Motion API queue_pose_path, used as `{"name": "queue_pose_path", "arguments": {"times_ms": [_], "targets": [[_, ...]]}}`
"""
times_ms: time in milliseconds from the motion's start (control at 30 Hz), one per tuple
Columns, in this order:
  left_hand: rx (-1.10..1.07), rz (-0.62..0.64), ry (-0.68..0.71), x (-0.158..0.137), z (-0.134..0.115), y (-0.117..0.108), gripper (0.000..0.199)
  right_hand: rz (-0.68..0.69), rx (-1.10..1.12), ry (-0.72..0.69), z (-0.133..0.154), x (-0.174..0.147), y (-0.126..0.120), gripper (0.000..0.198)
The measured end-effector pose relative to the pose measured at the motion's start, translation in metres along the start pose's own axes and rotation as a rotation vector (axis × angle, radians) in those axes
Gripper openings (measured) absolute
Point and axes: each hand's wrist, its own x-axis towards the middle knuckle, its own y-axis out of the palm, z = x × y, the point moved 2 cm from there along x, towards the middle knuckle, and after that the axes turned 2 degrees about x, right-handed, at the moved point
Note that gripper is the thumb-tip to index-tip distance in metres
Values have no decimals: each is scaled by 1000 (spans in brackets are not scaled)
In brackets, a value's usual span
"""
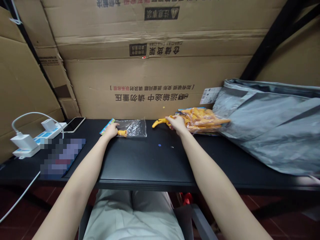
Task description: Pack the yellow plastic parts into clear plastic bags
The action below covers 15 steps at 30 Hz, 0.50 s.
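Note:
My left hand (111, 130) is at a flat clear plastic bag (135, 128) with a bright printed header card (108, 126). Its fingers are bent around a small orange piece with a flared end (122, 133), which pokes out to the right over the bag. My right hand (177, 123) is closed on a long, thin orange plastic piece (160, 122) whose bent, branching end sticks out to the left. Right beside that hand lies a heap of orange pieces in clear packets (202, 118). My fingers partly hide both held pieces.
A large grey fabric bag (270, 126) fills the right side of the black table (147, 163). At left are a white power strip (37, 140) with chargers, a phone (74, 124) and a blurred-out flat item (63, 158). Cardboard (155, 73) stands behind.

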Motion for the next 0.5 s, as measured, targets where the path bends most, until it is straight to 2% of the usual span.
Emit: {"name": "queue_pose_path", "arguments": {"times_ms": [100, 200, 333, 500], "targets": [[11, 10, -8, 0, 0, 0, 49, 10, 186, -39, 12, -7, 2, 21], [42, 17, -11, 0, -2, -1, 49, 171, 282, -34, 20, -16, 12, 19], [86, 12, -7, -2, -5, -2, 50, 322, 255, 4, 25, -30, 31, 14], [145, 29, 22, -4, -8, -3, 51, 380, 226, 131, 23, -44, 54, 14]]}}
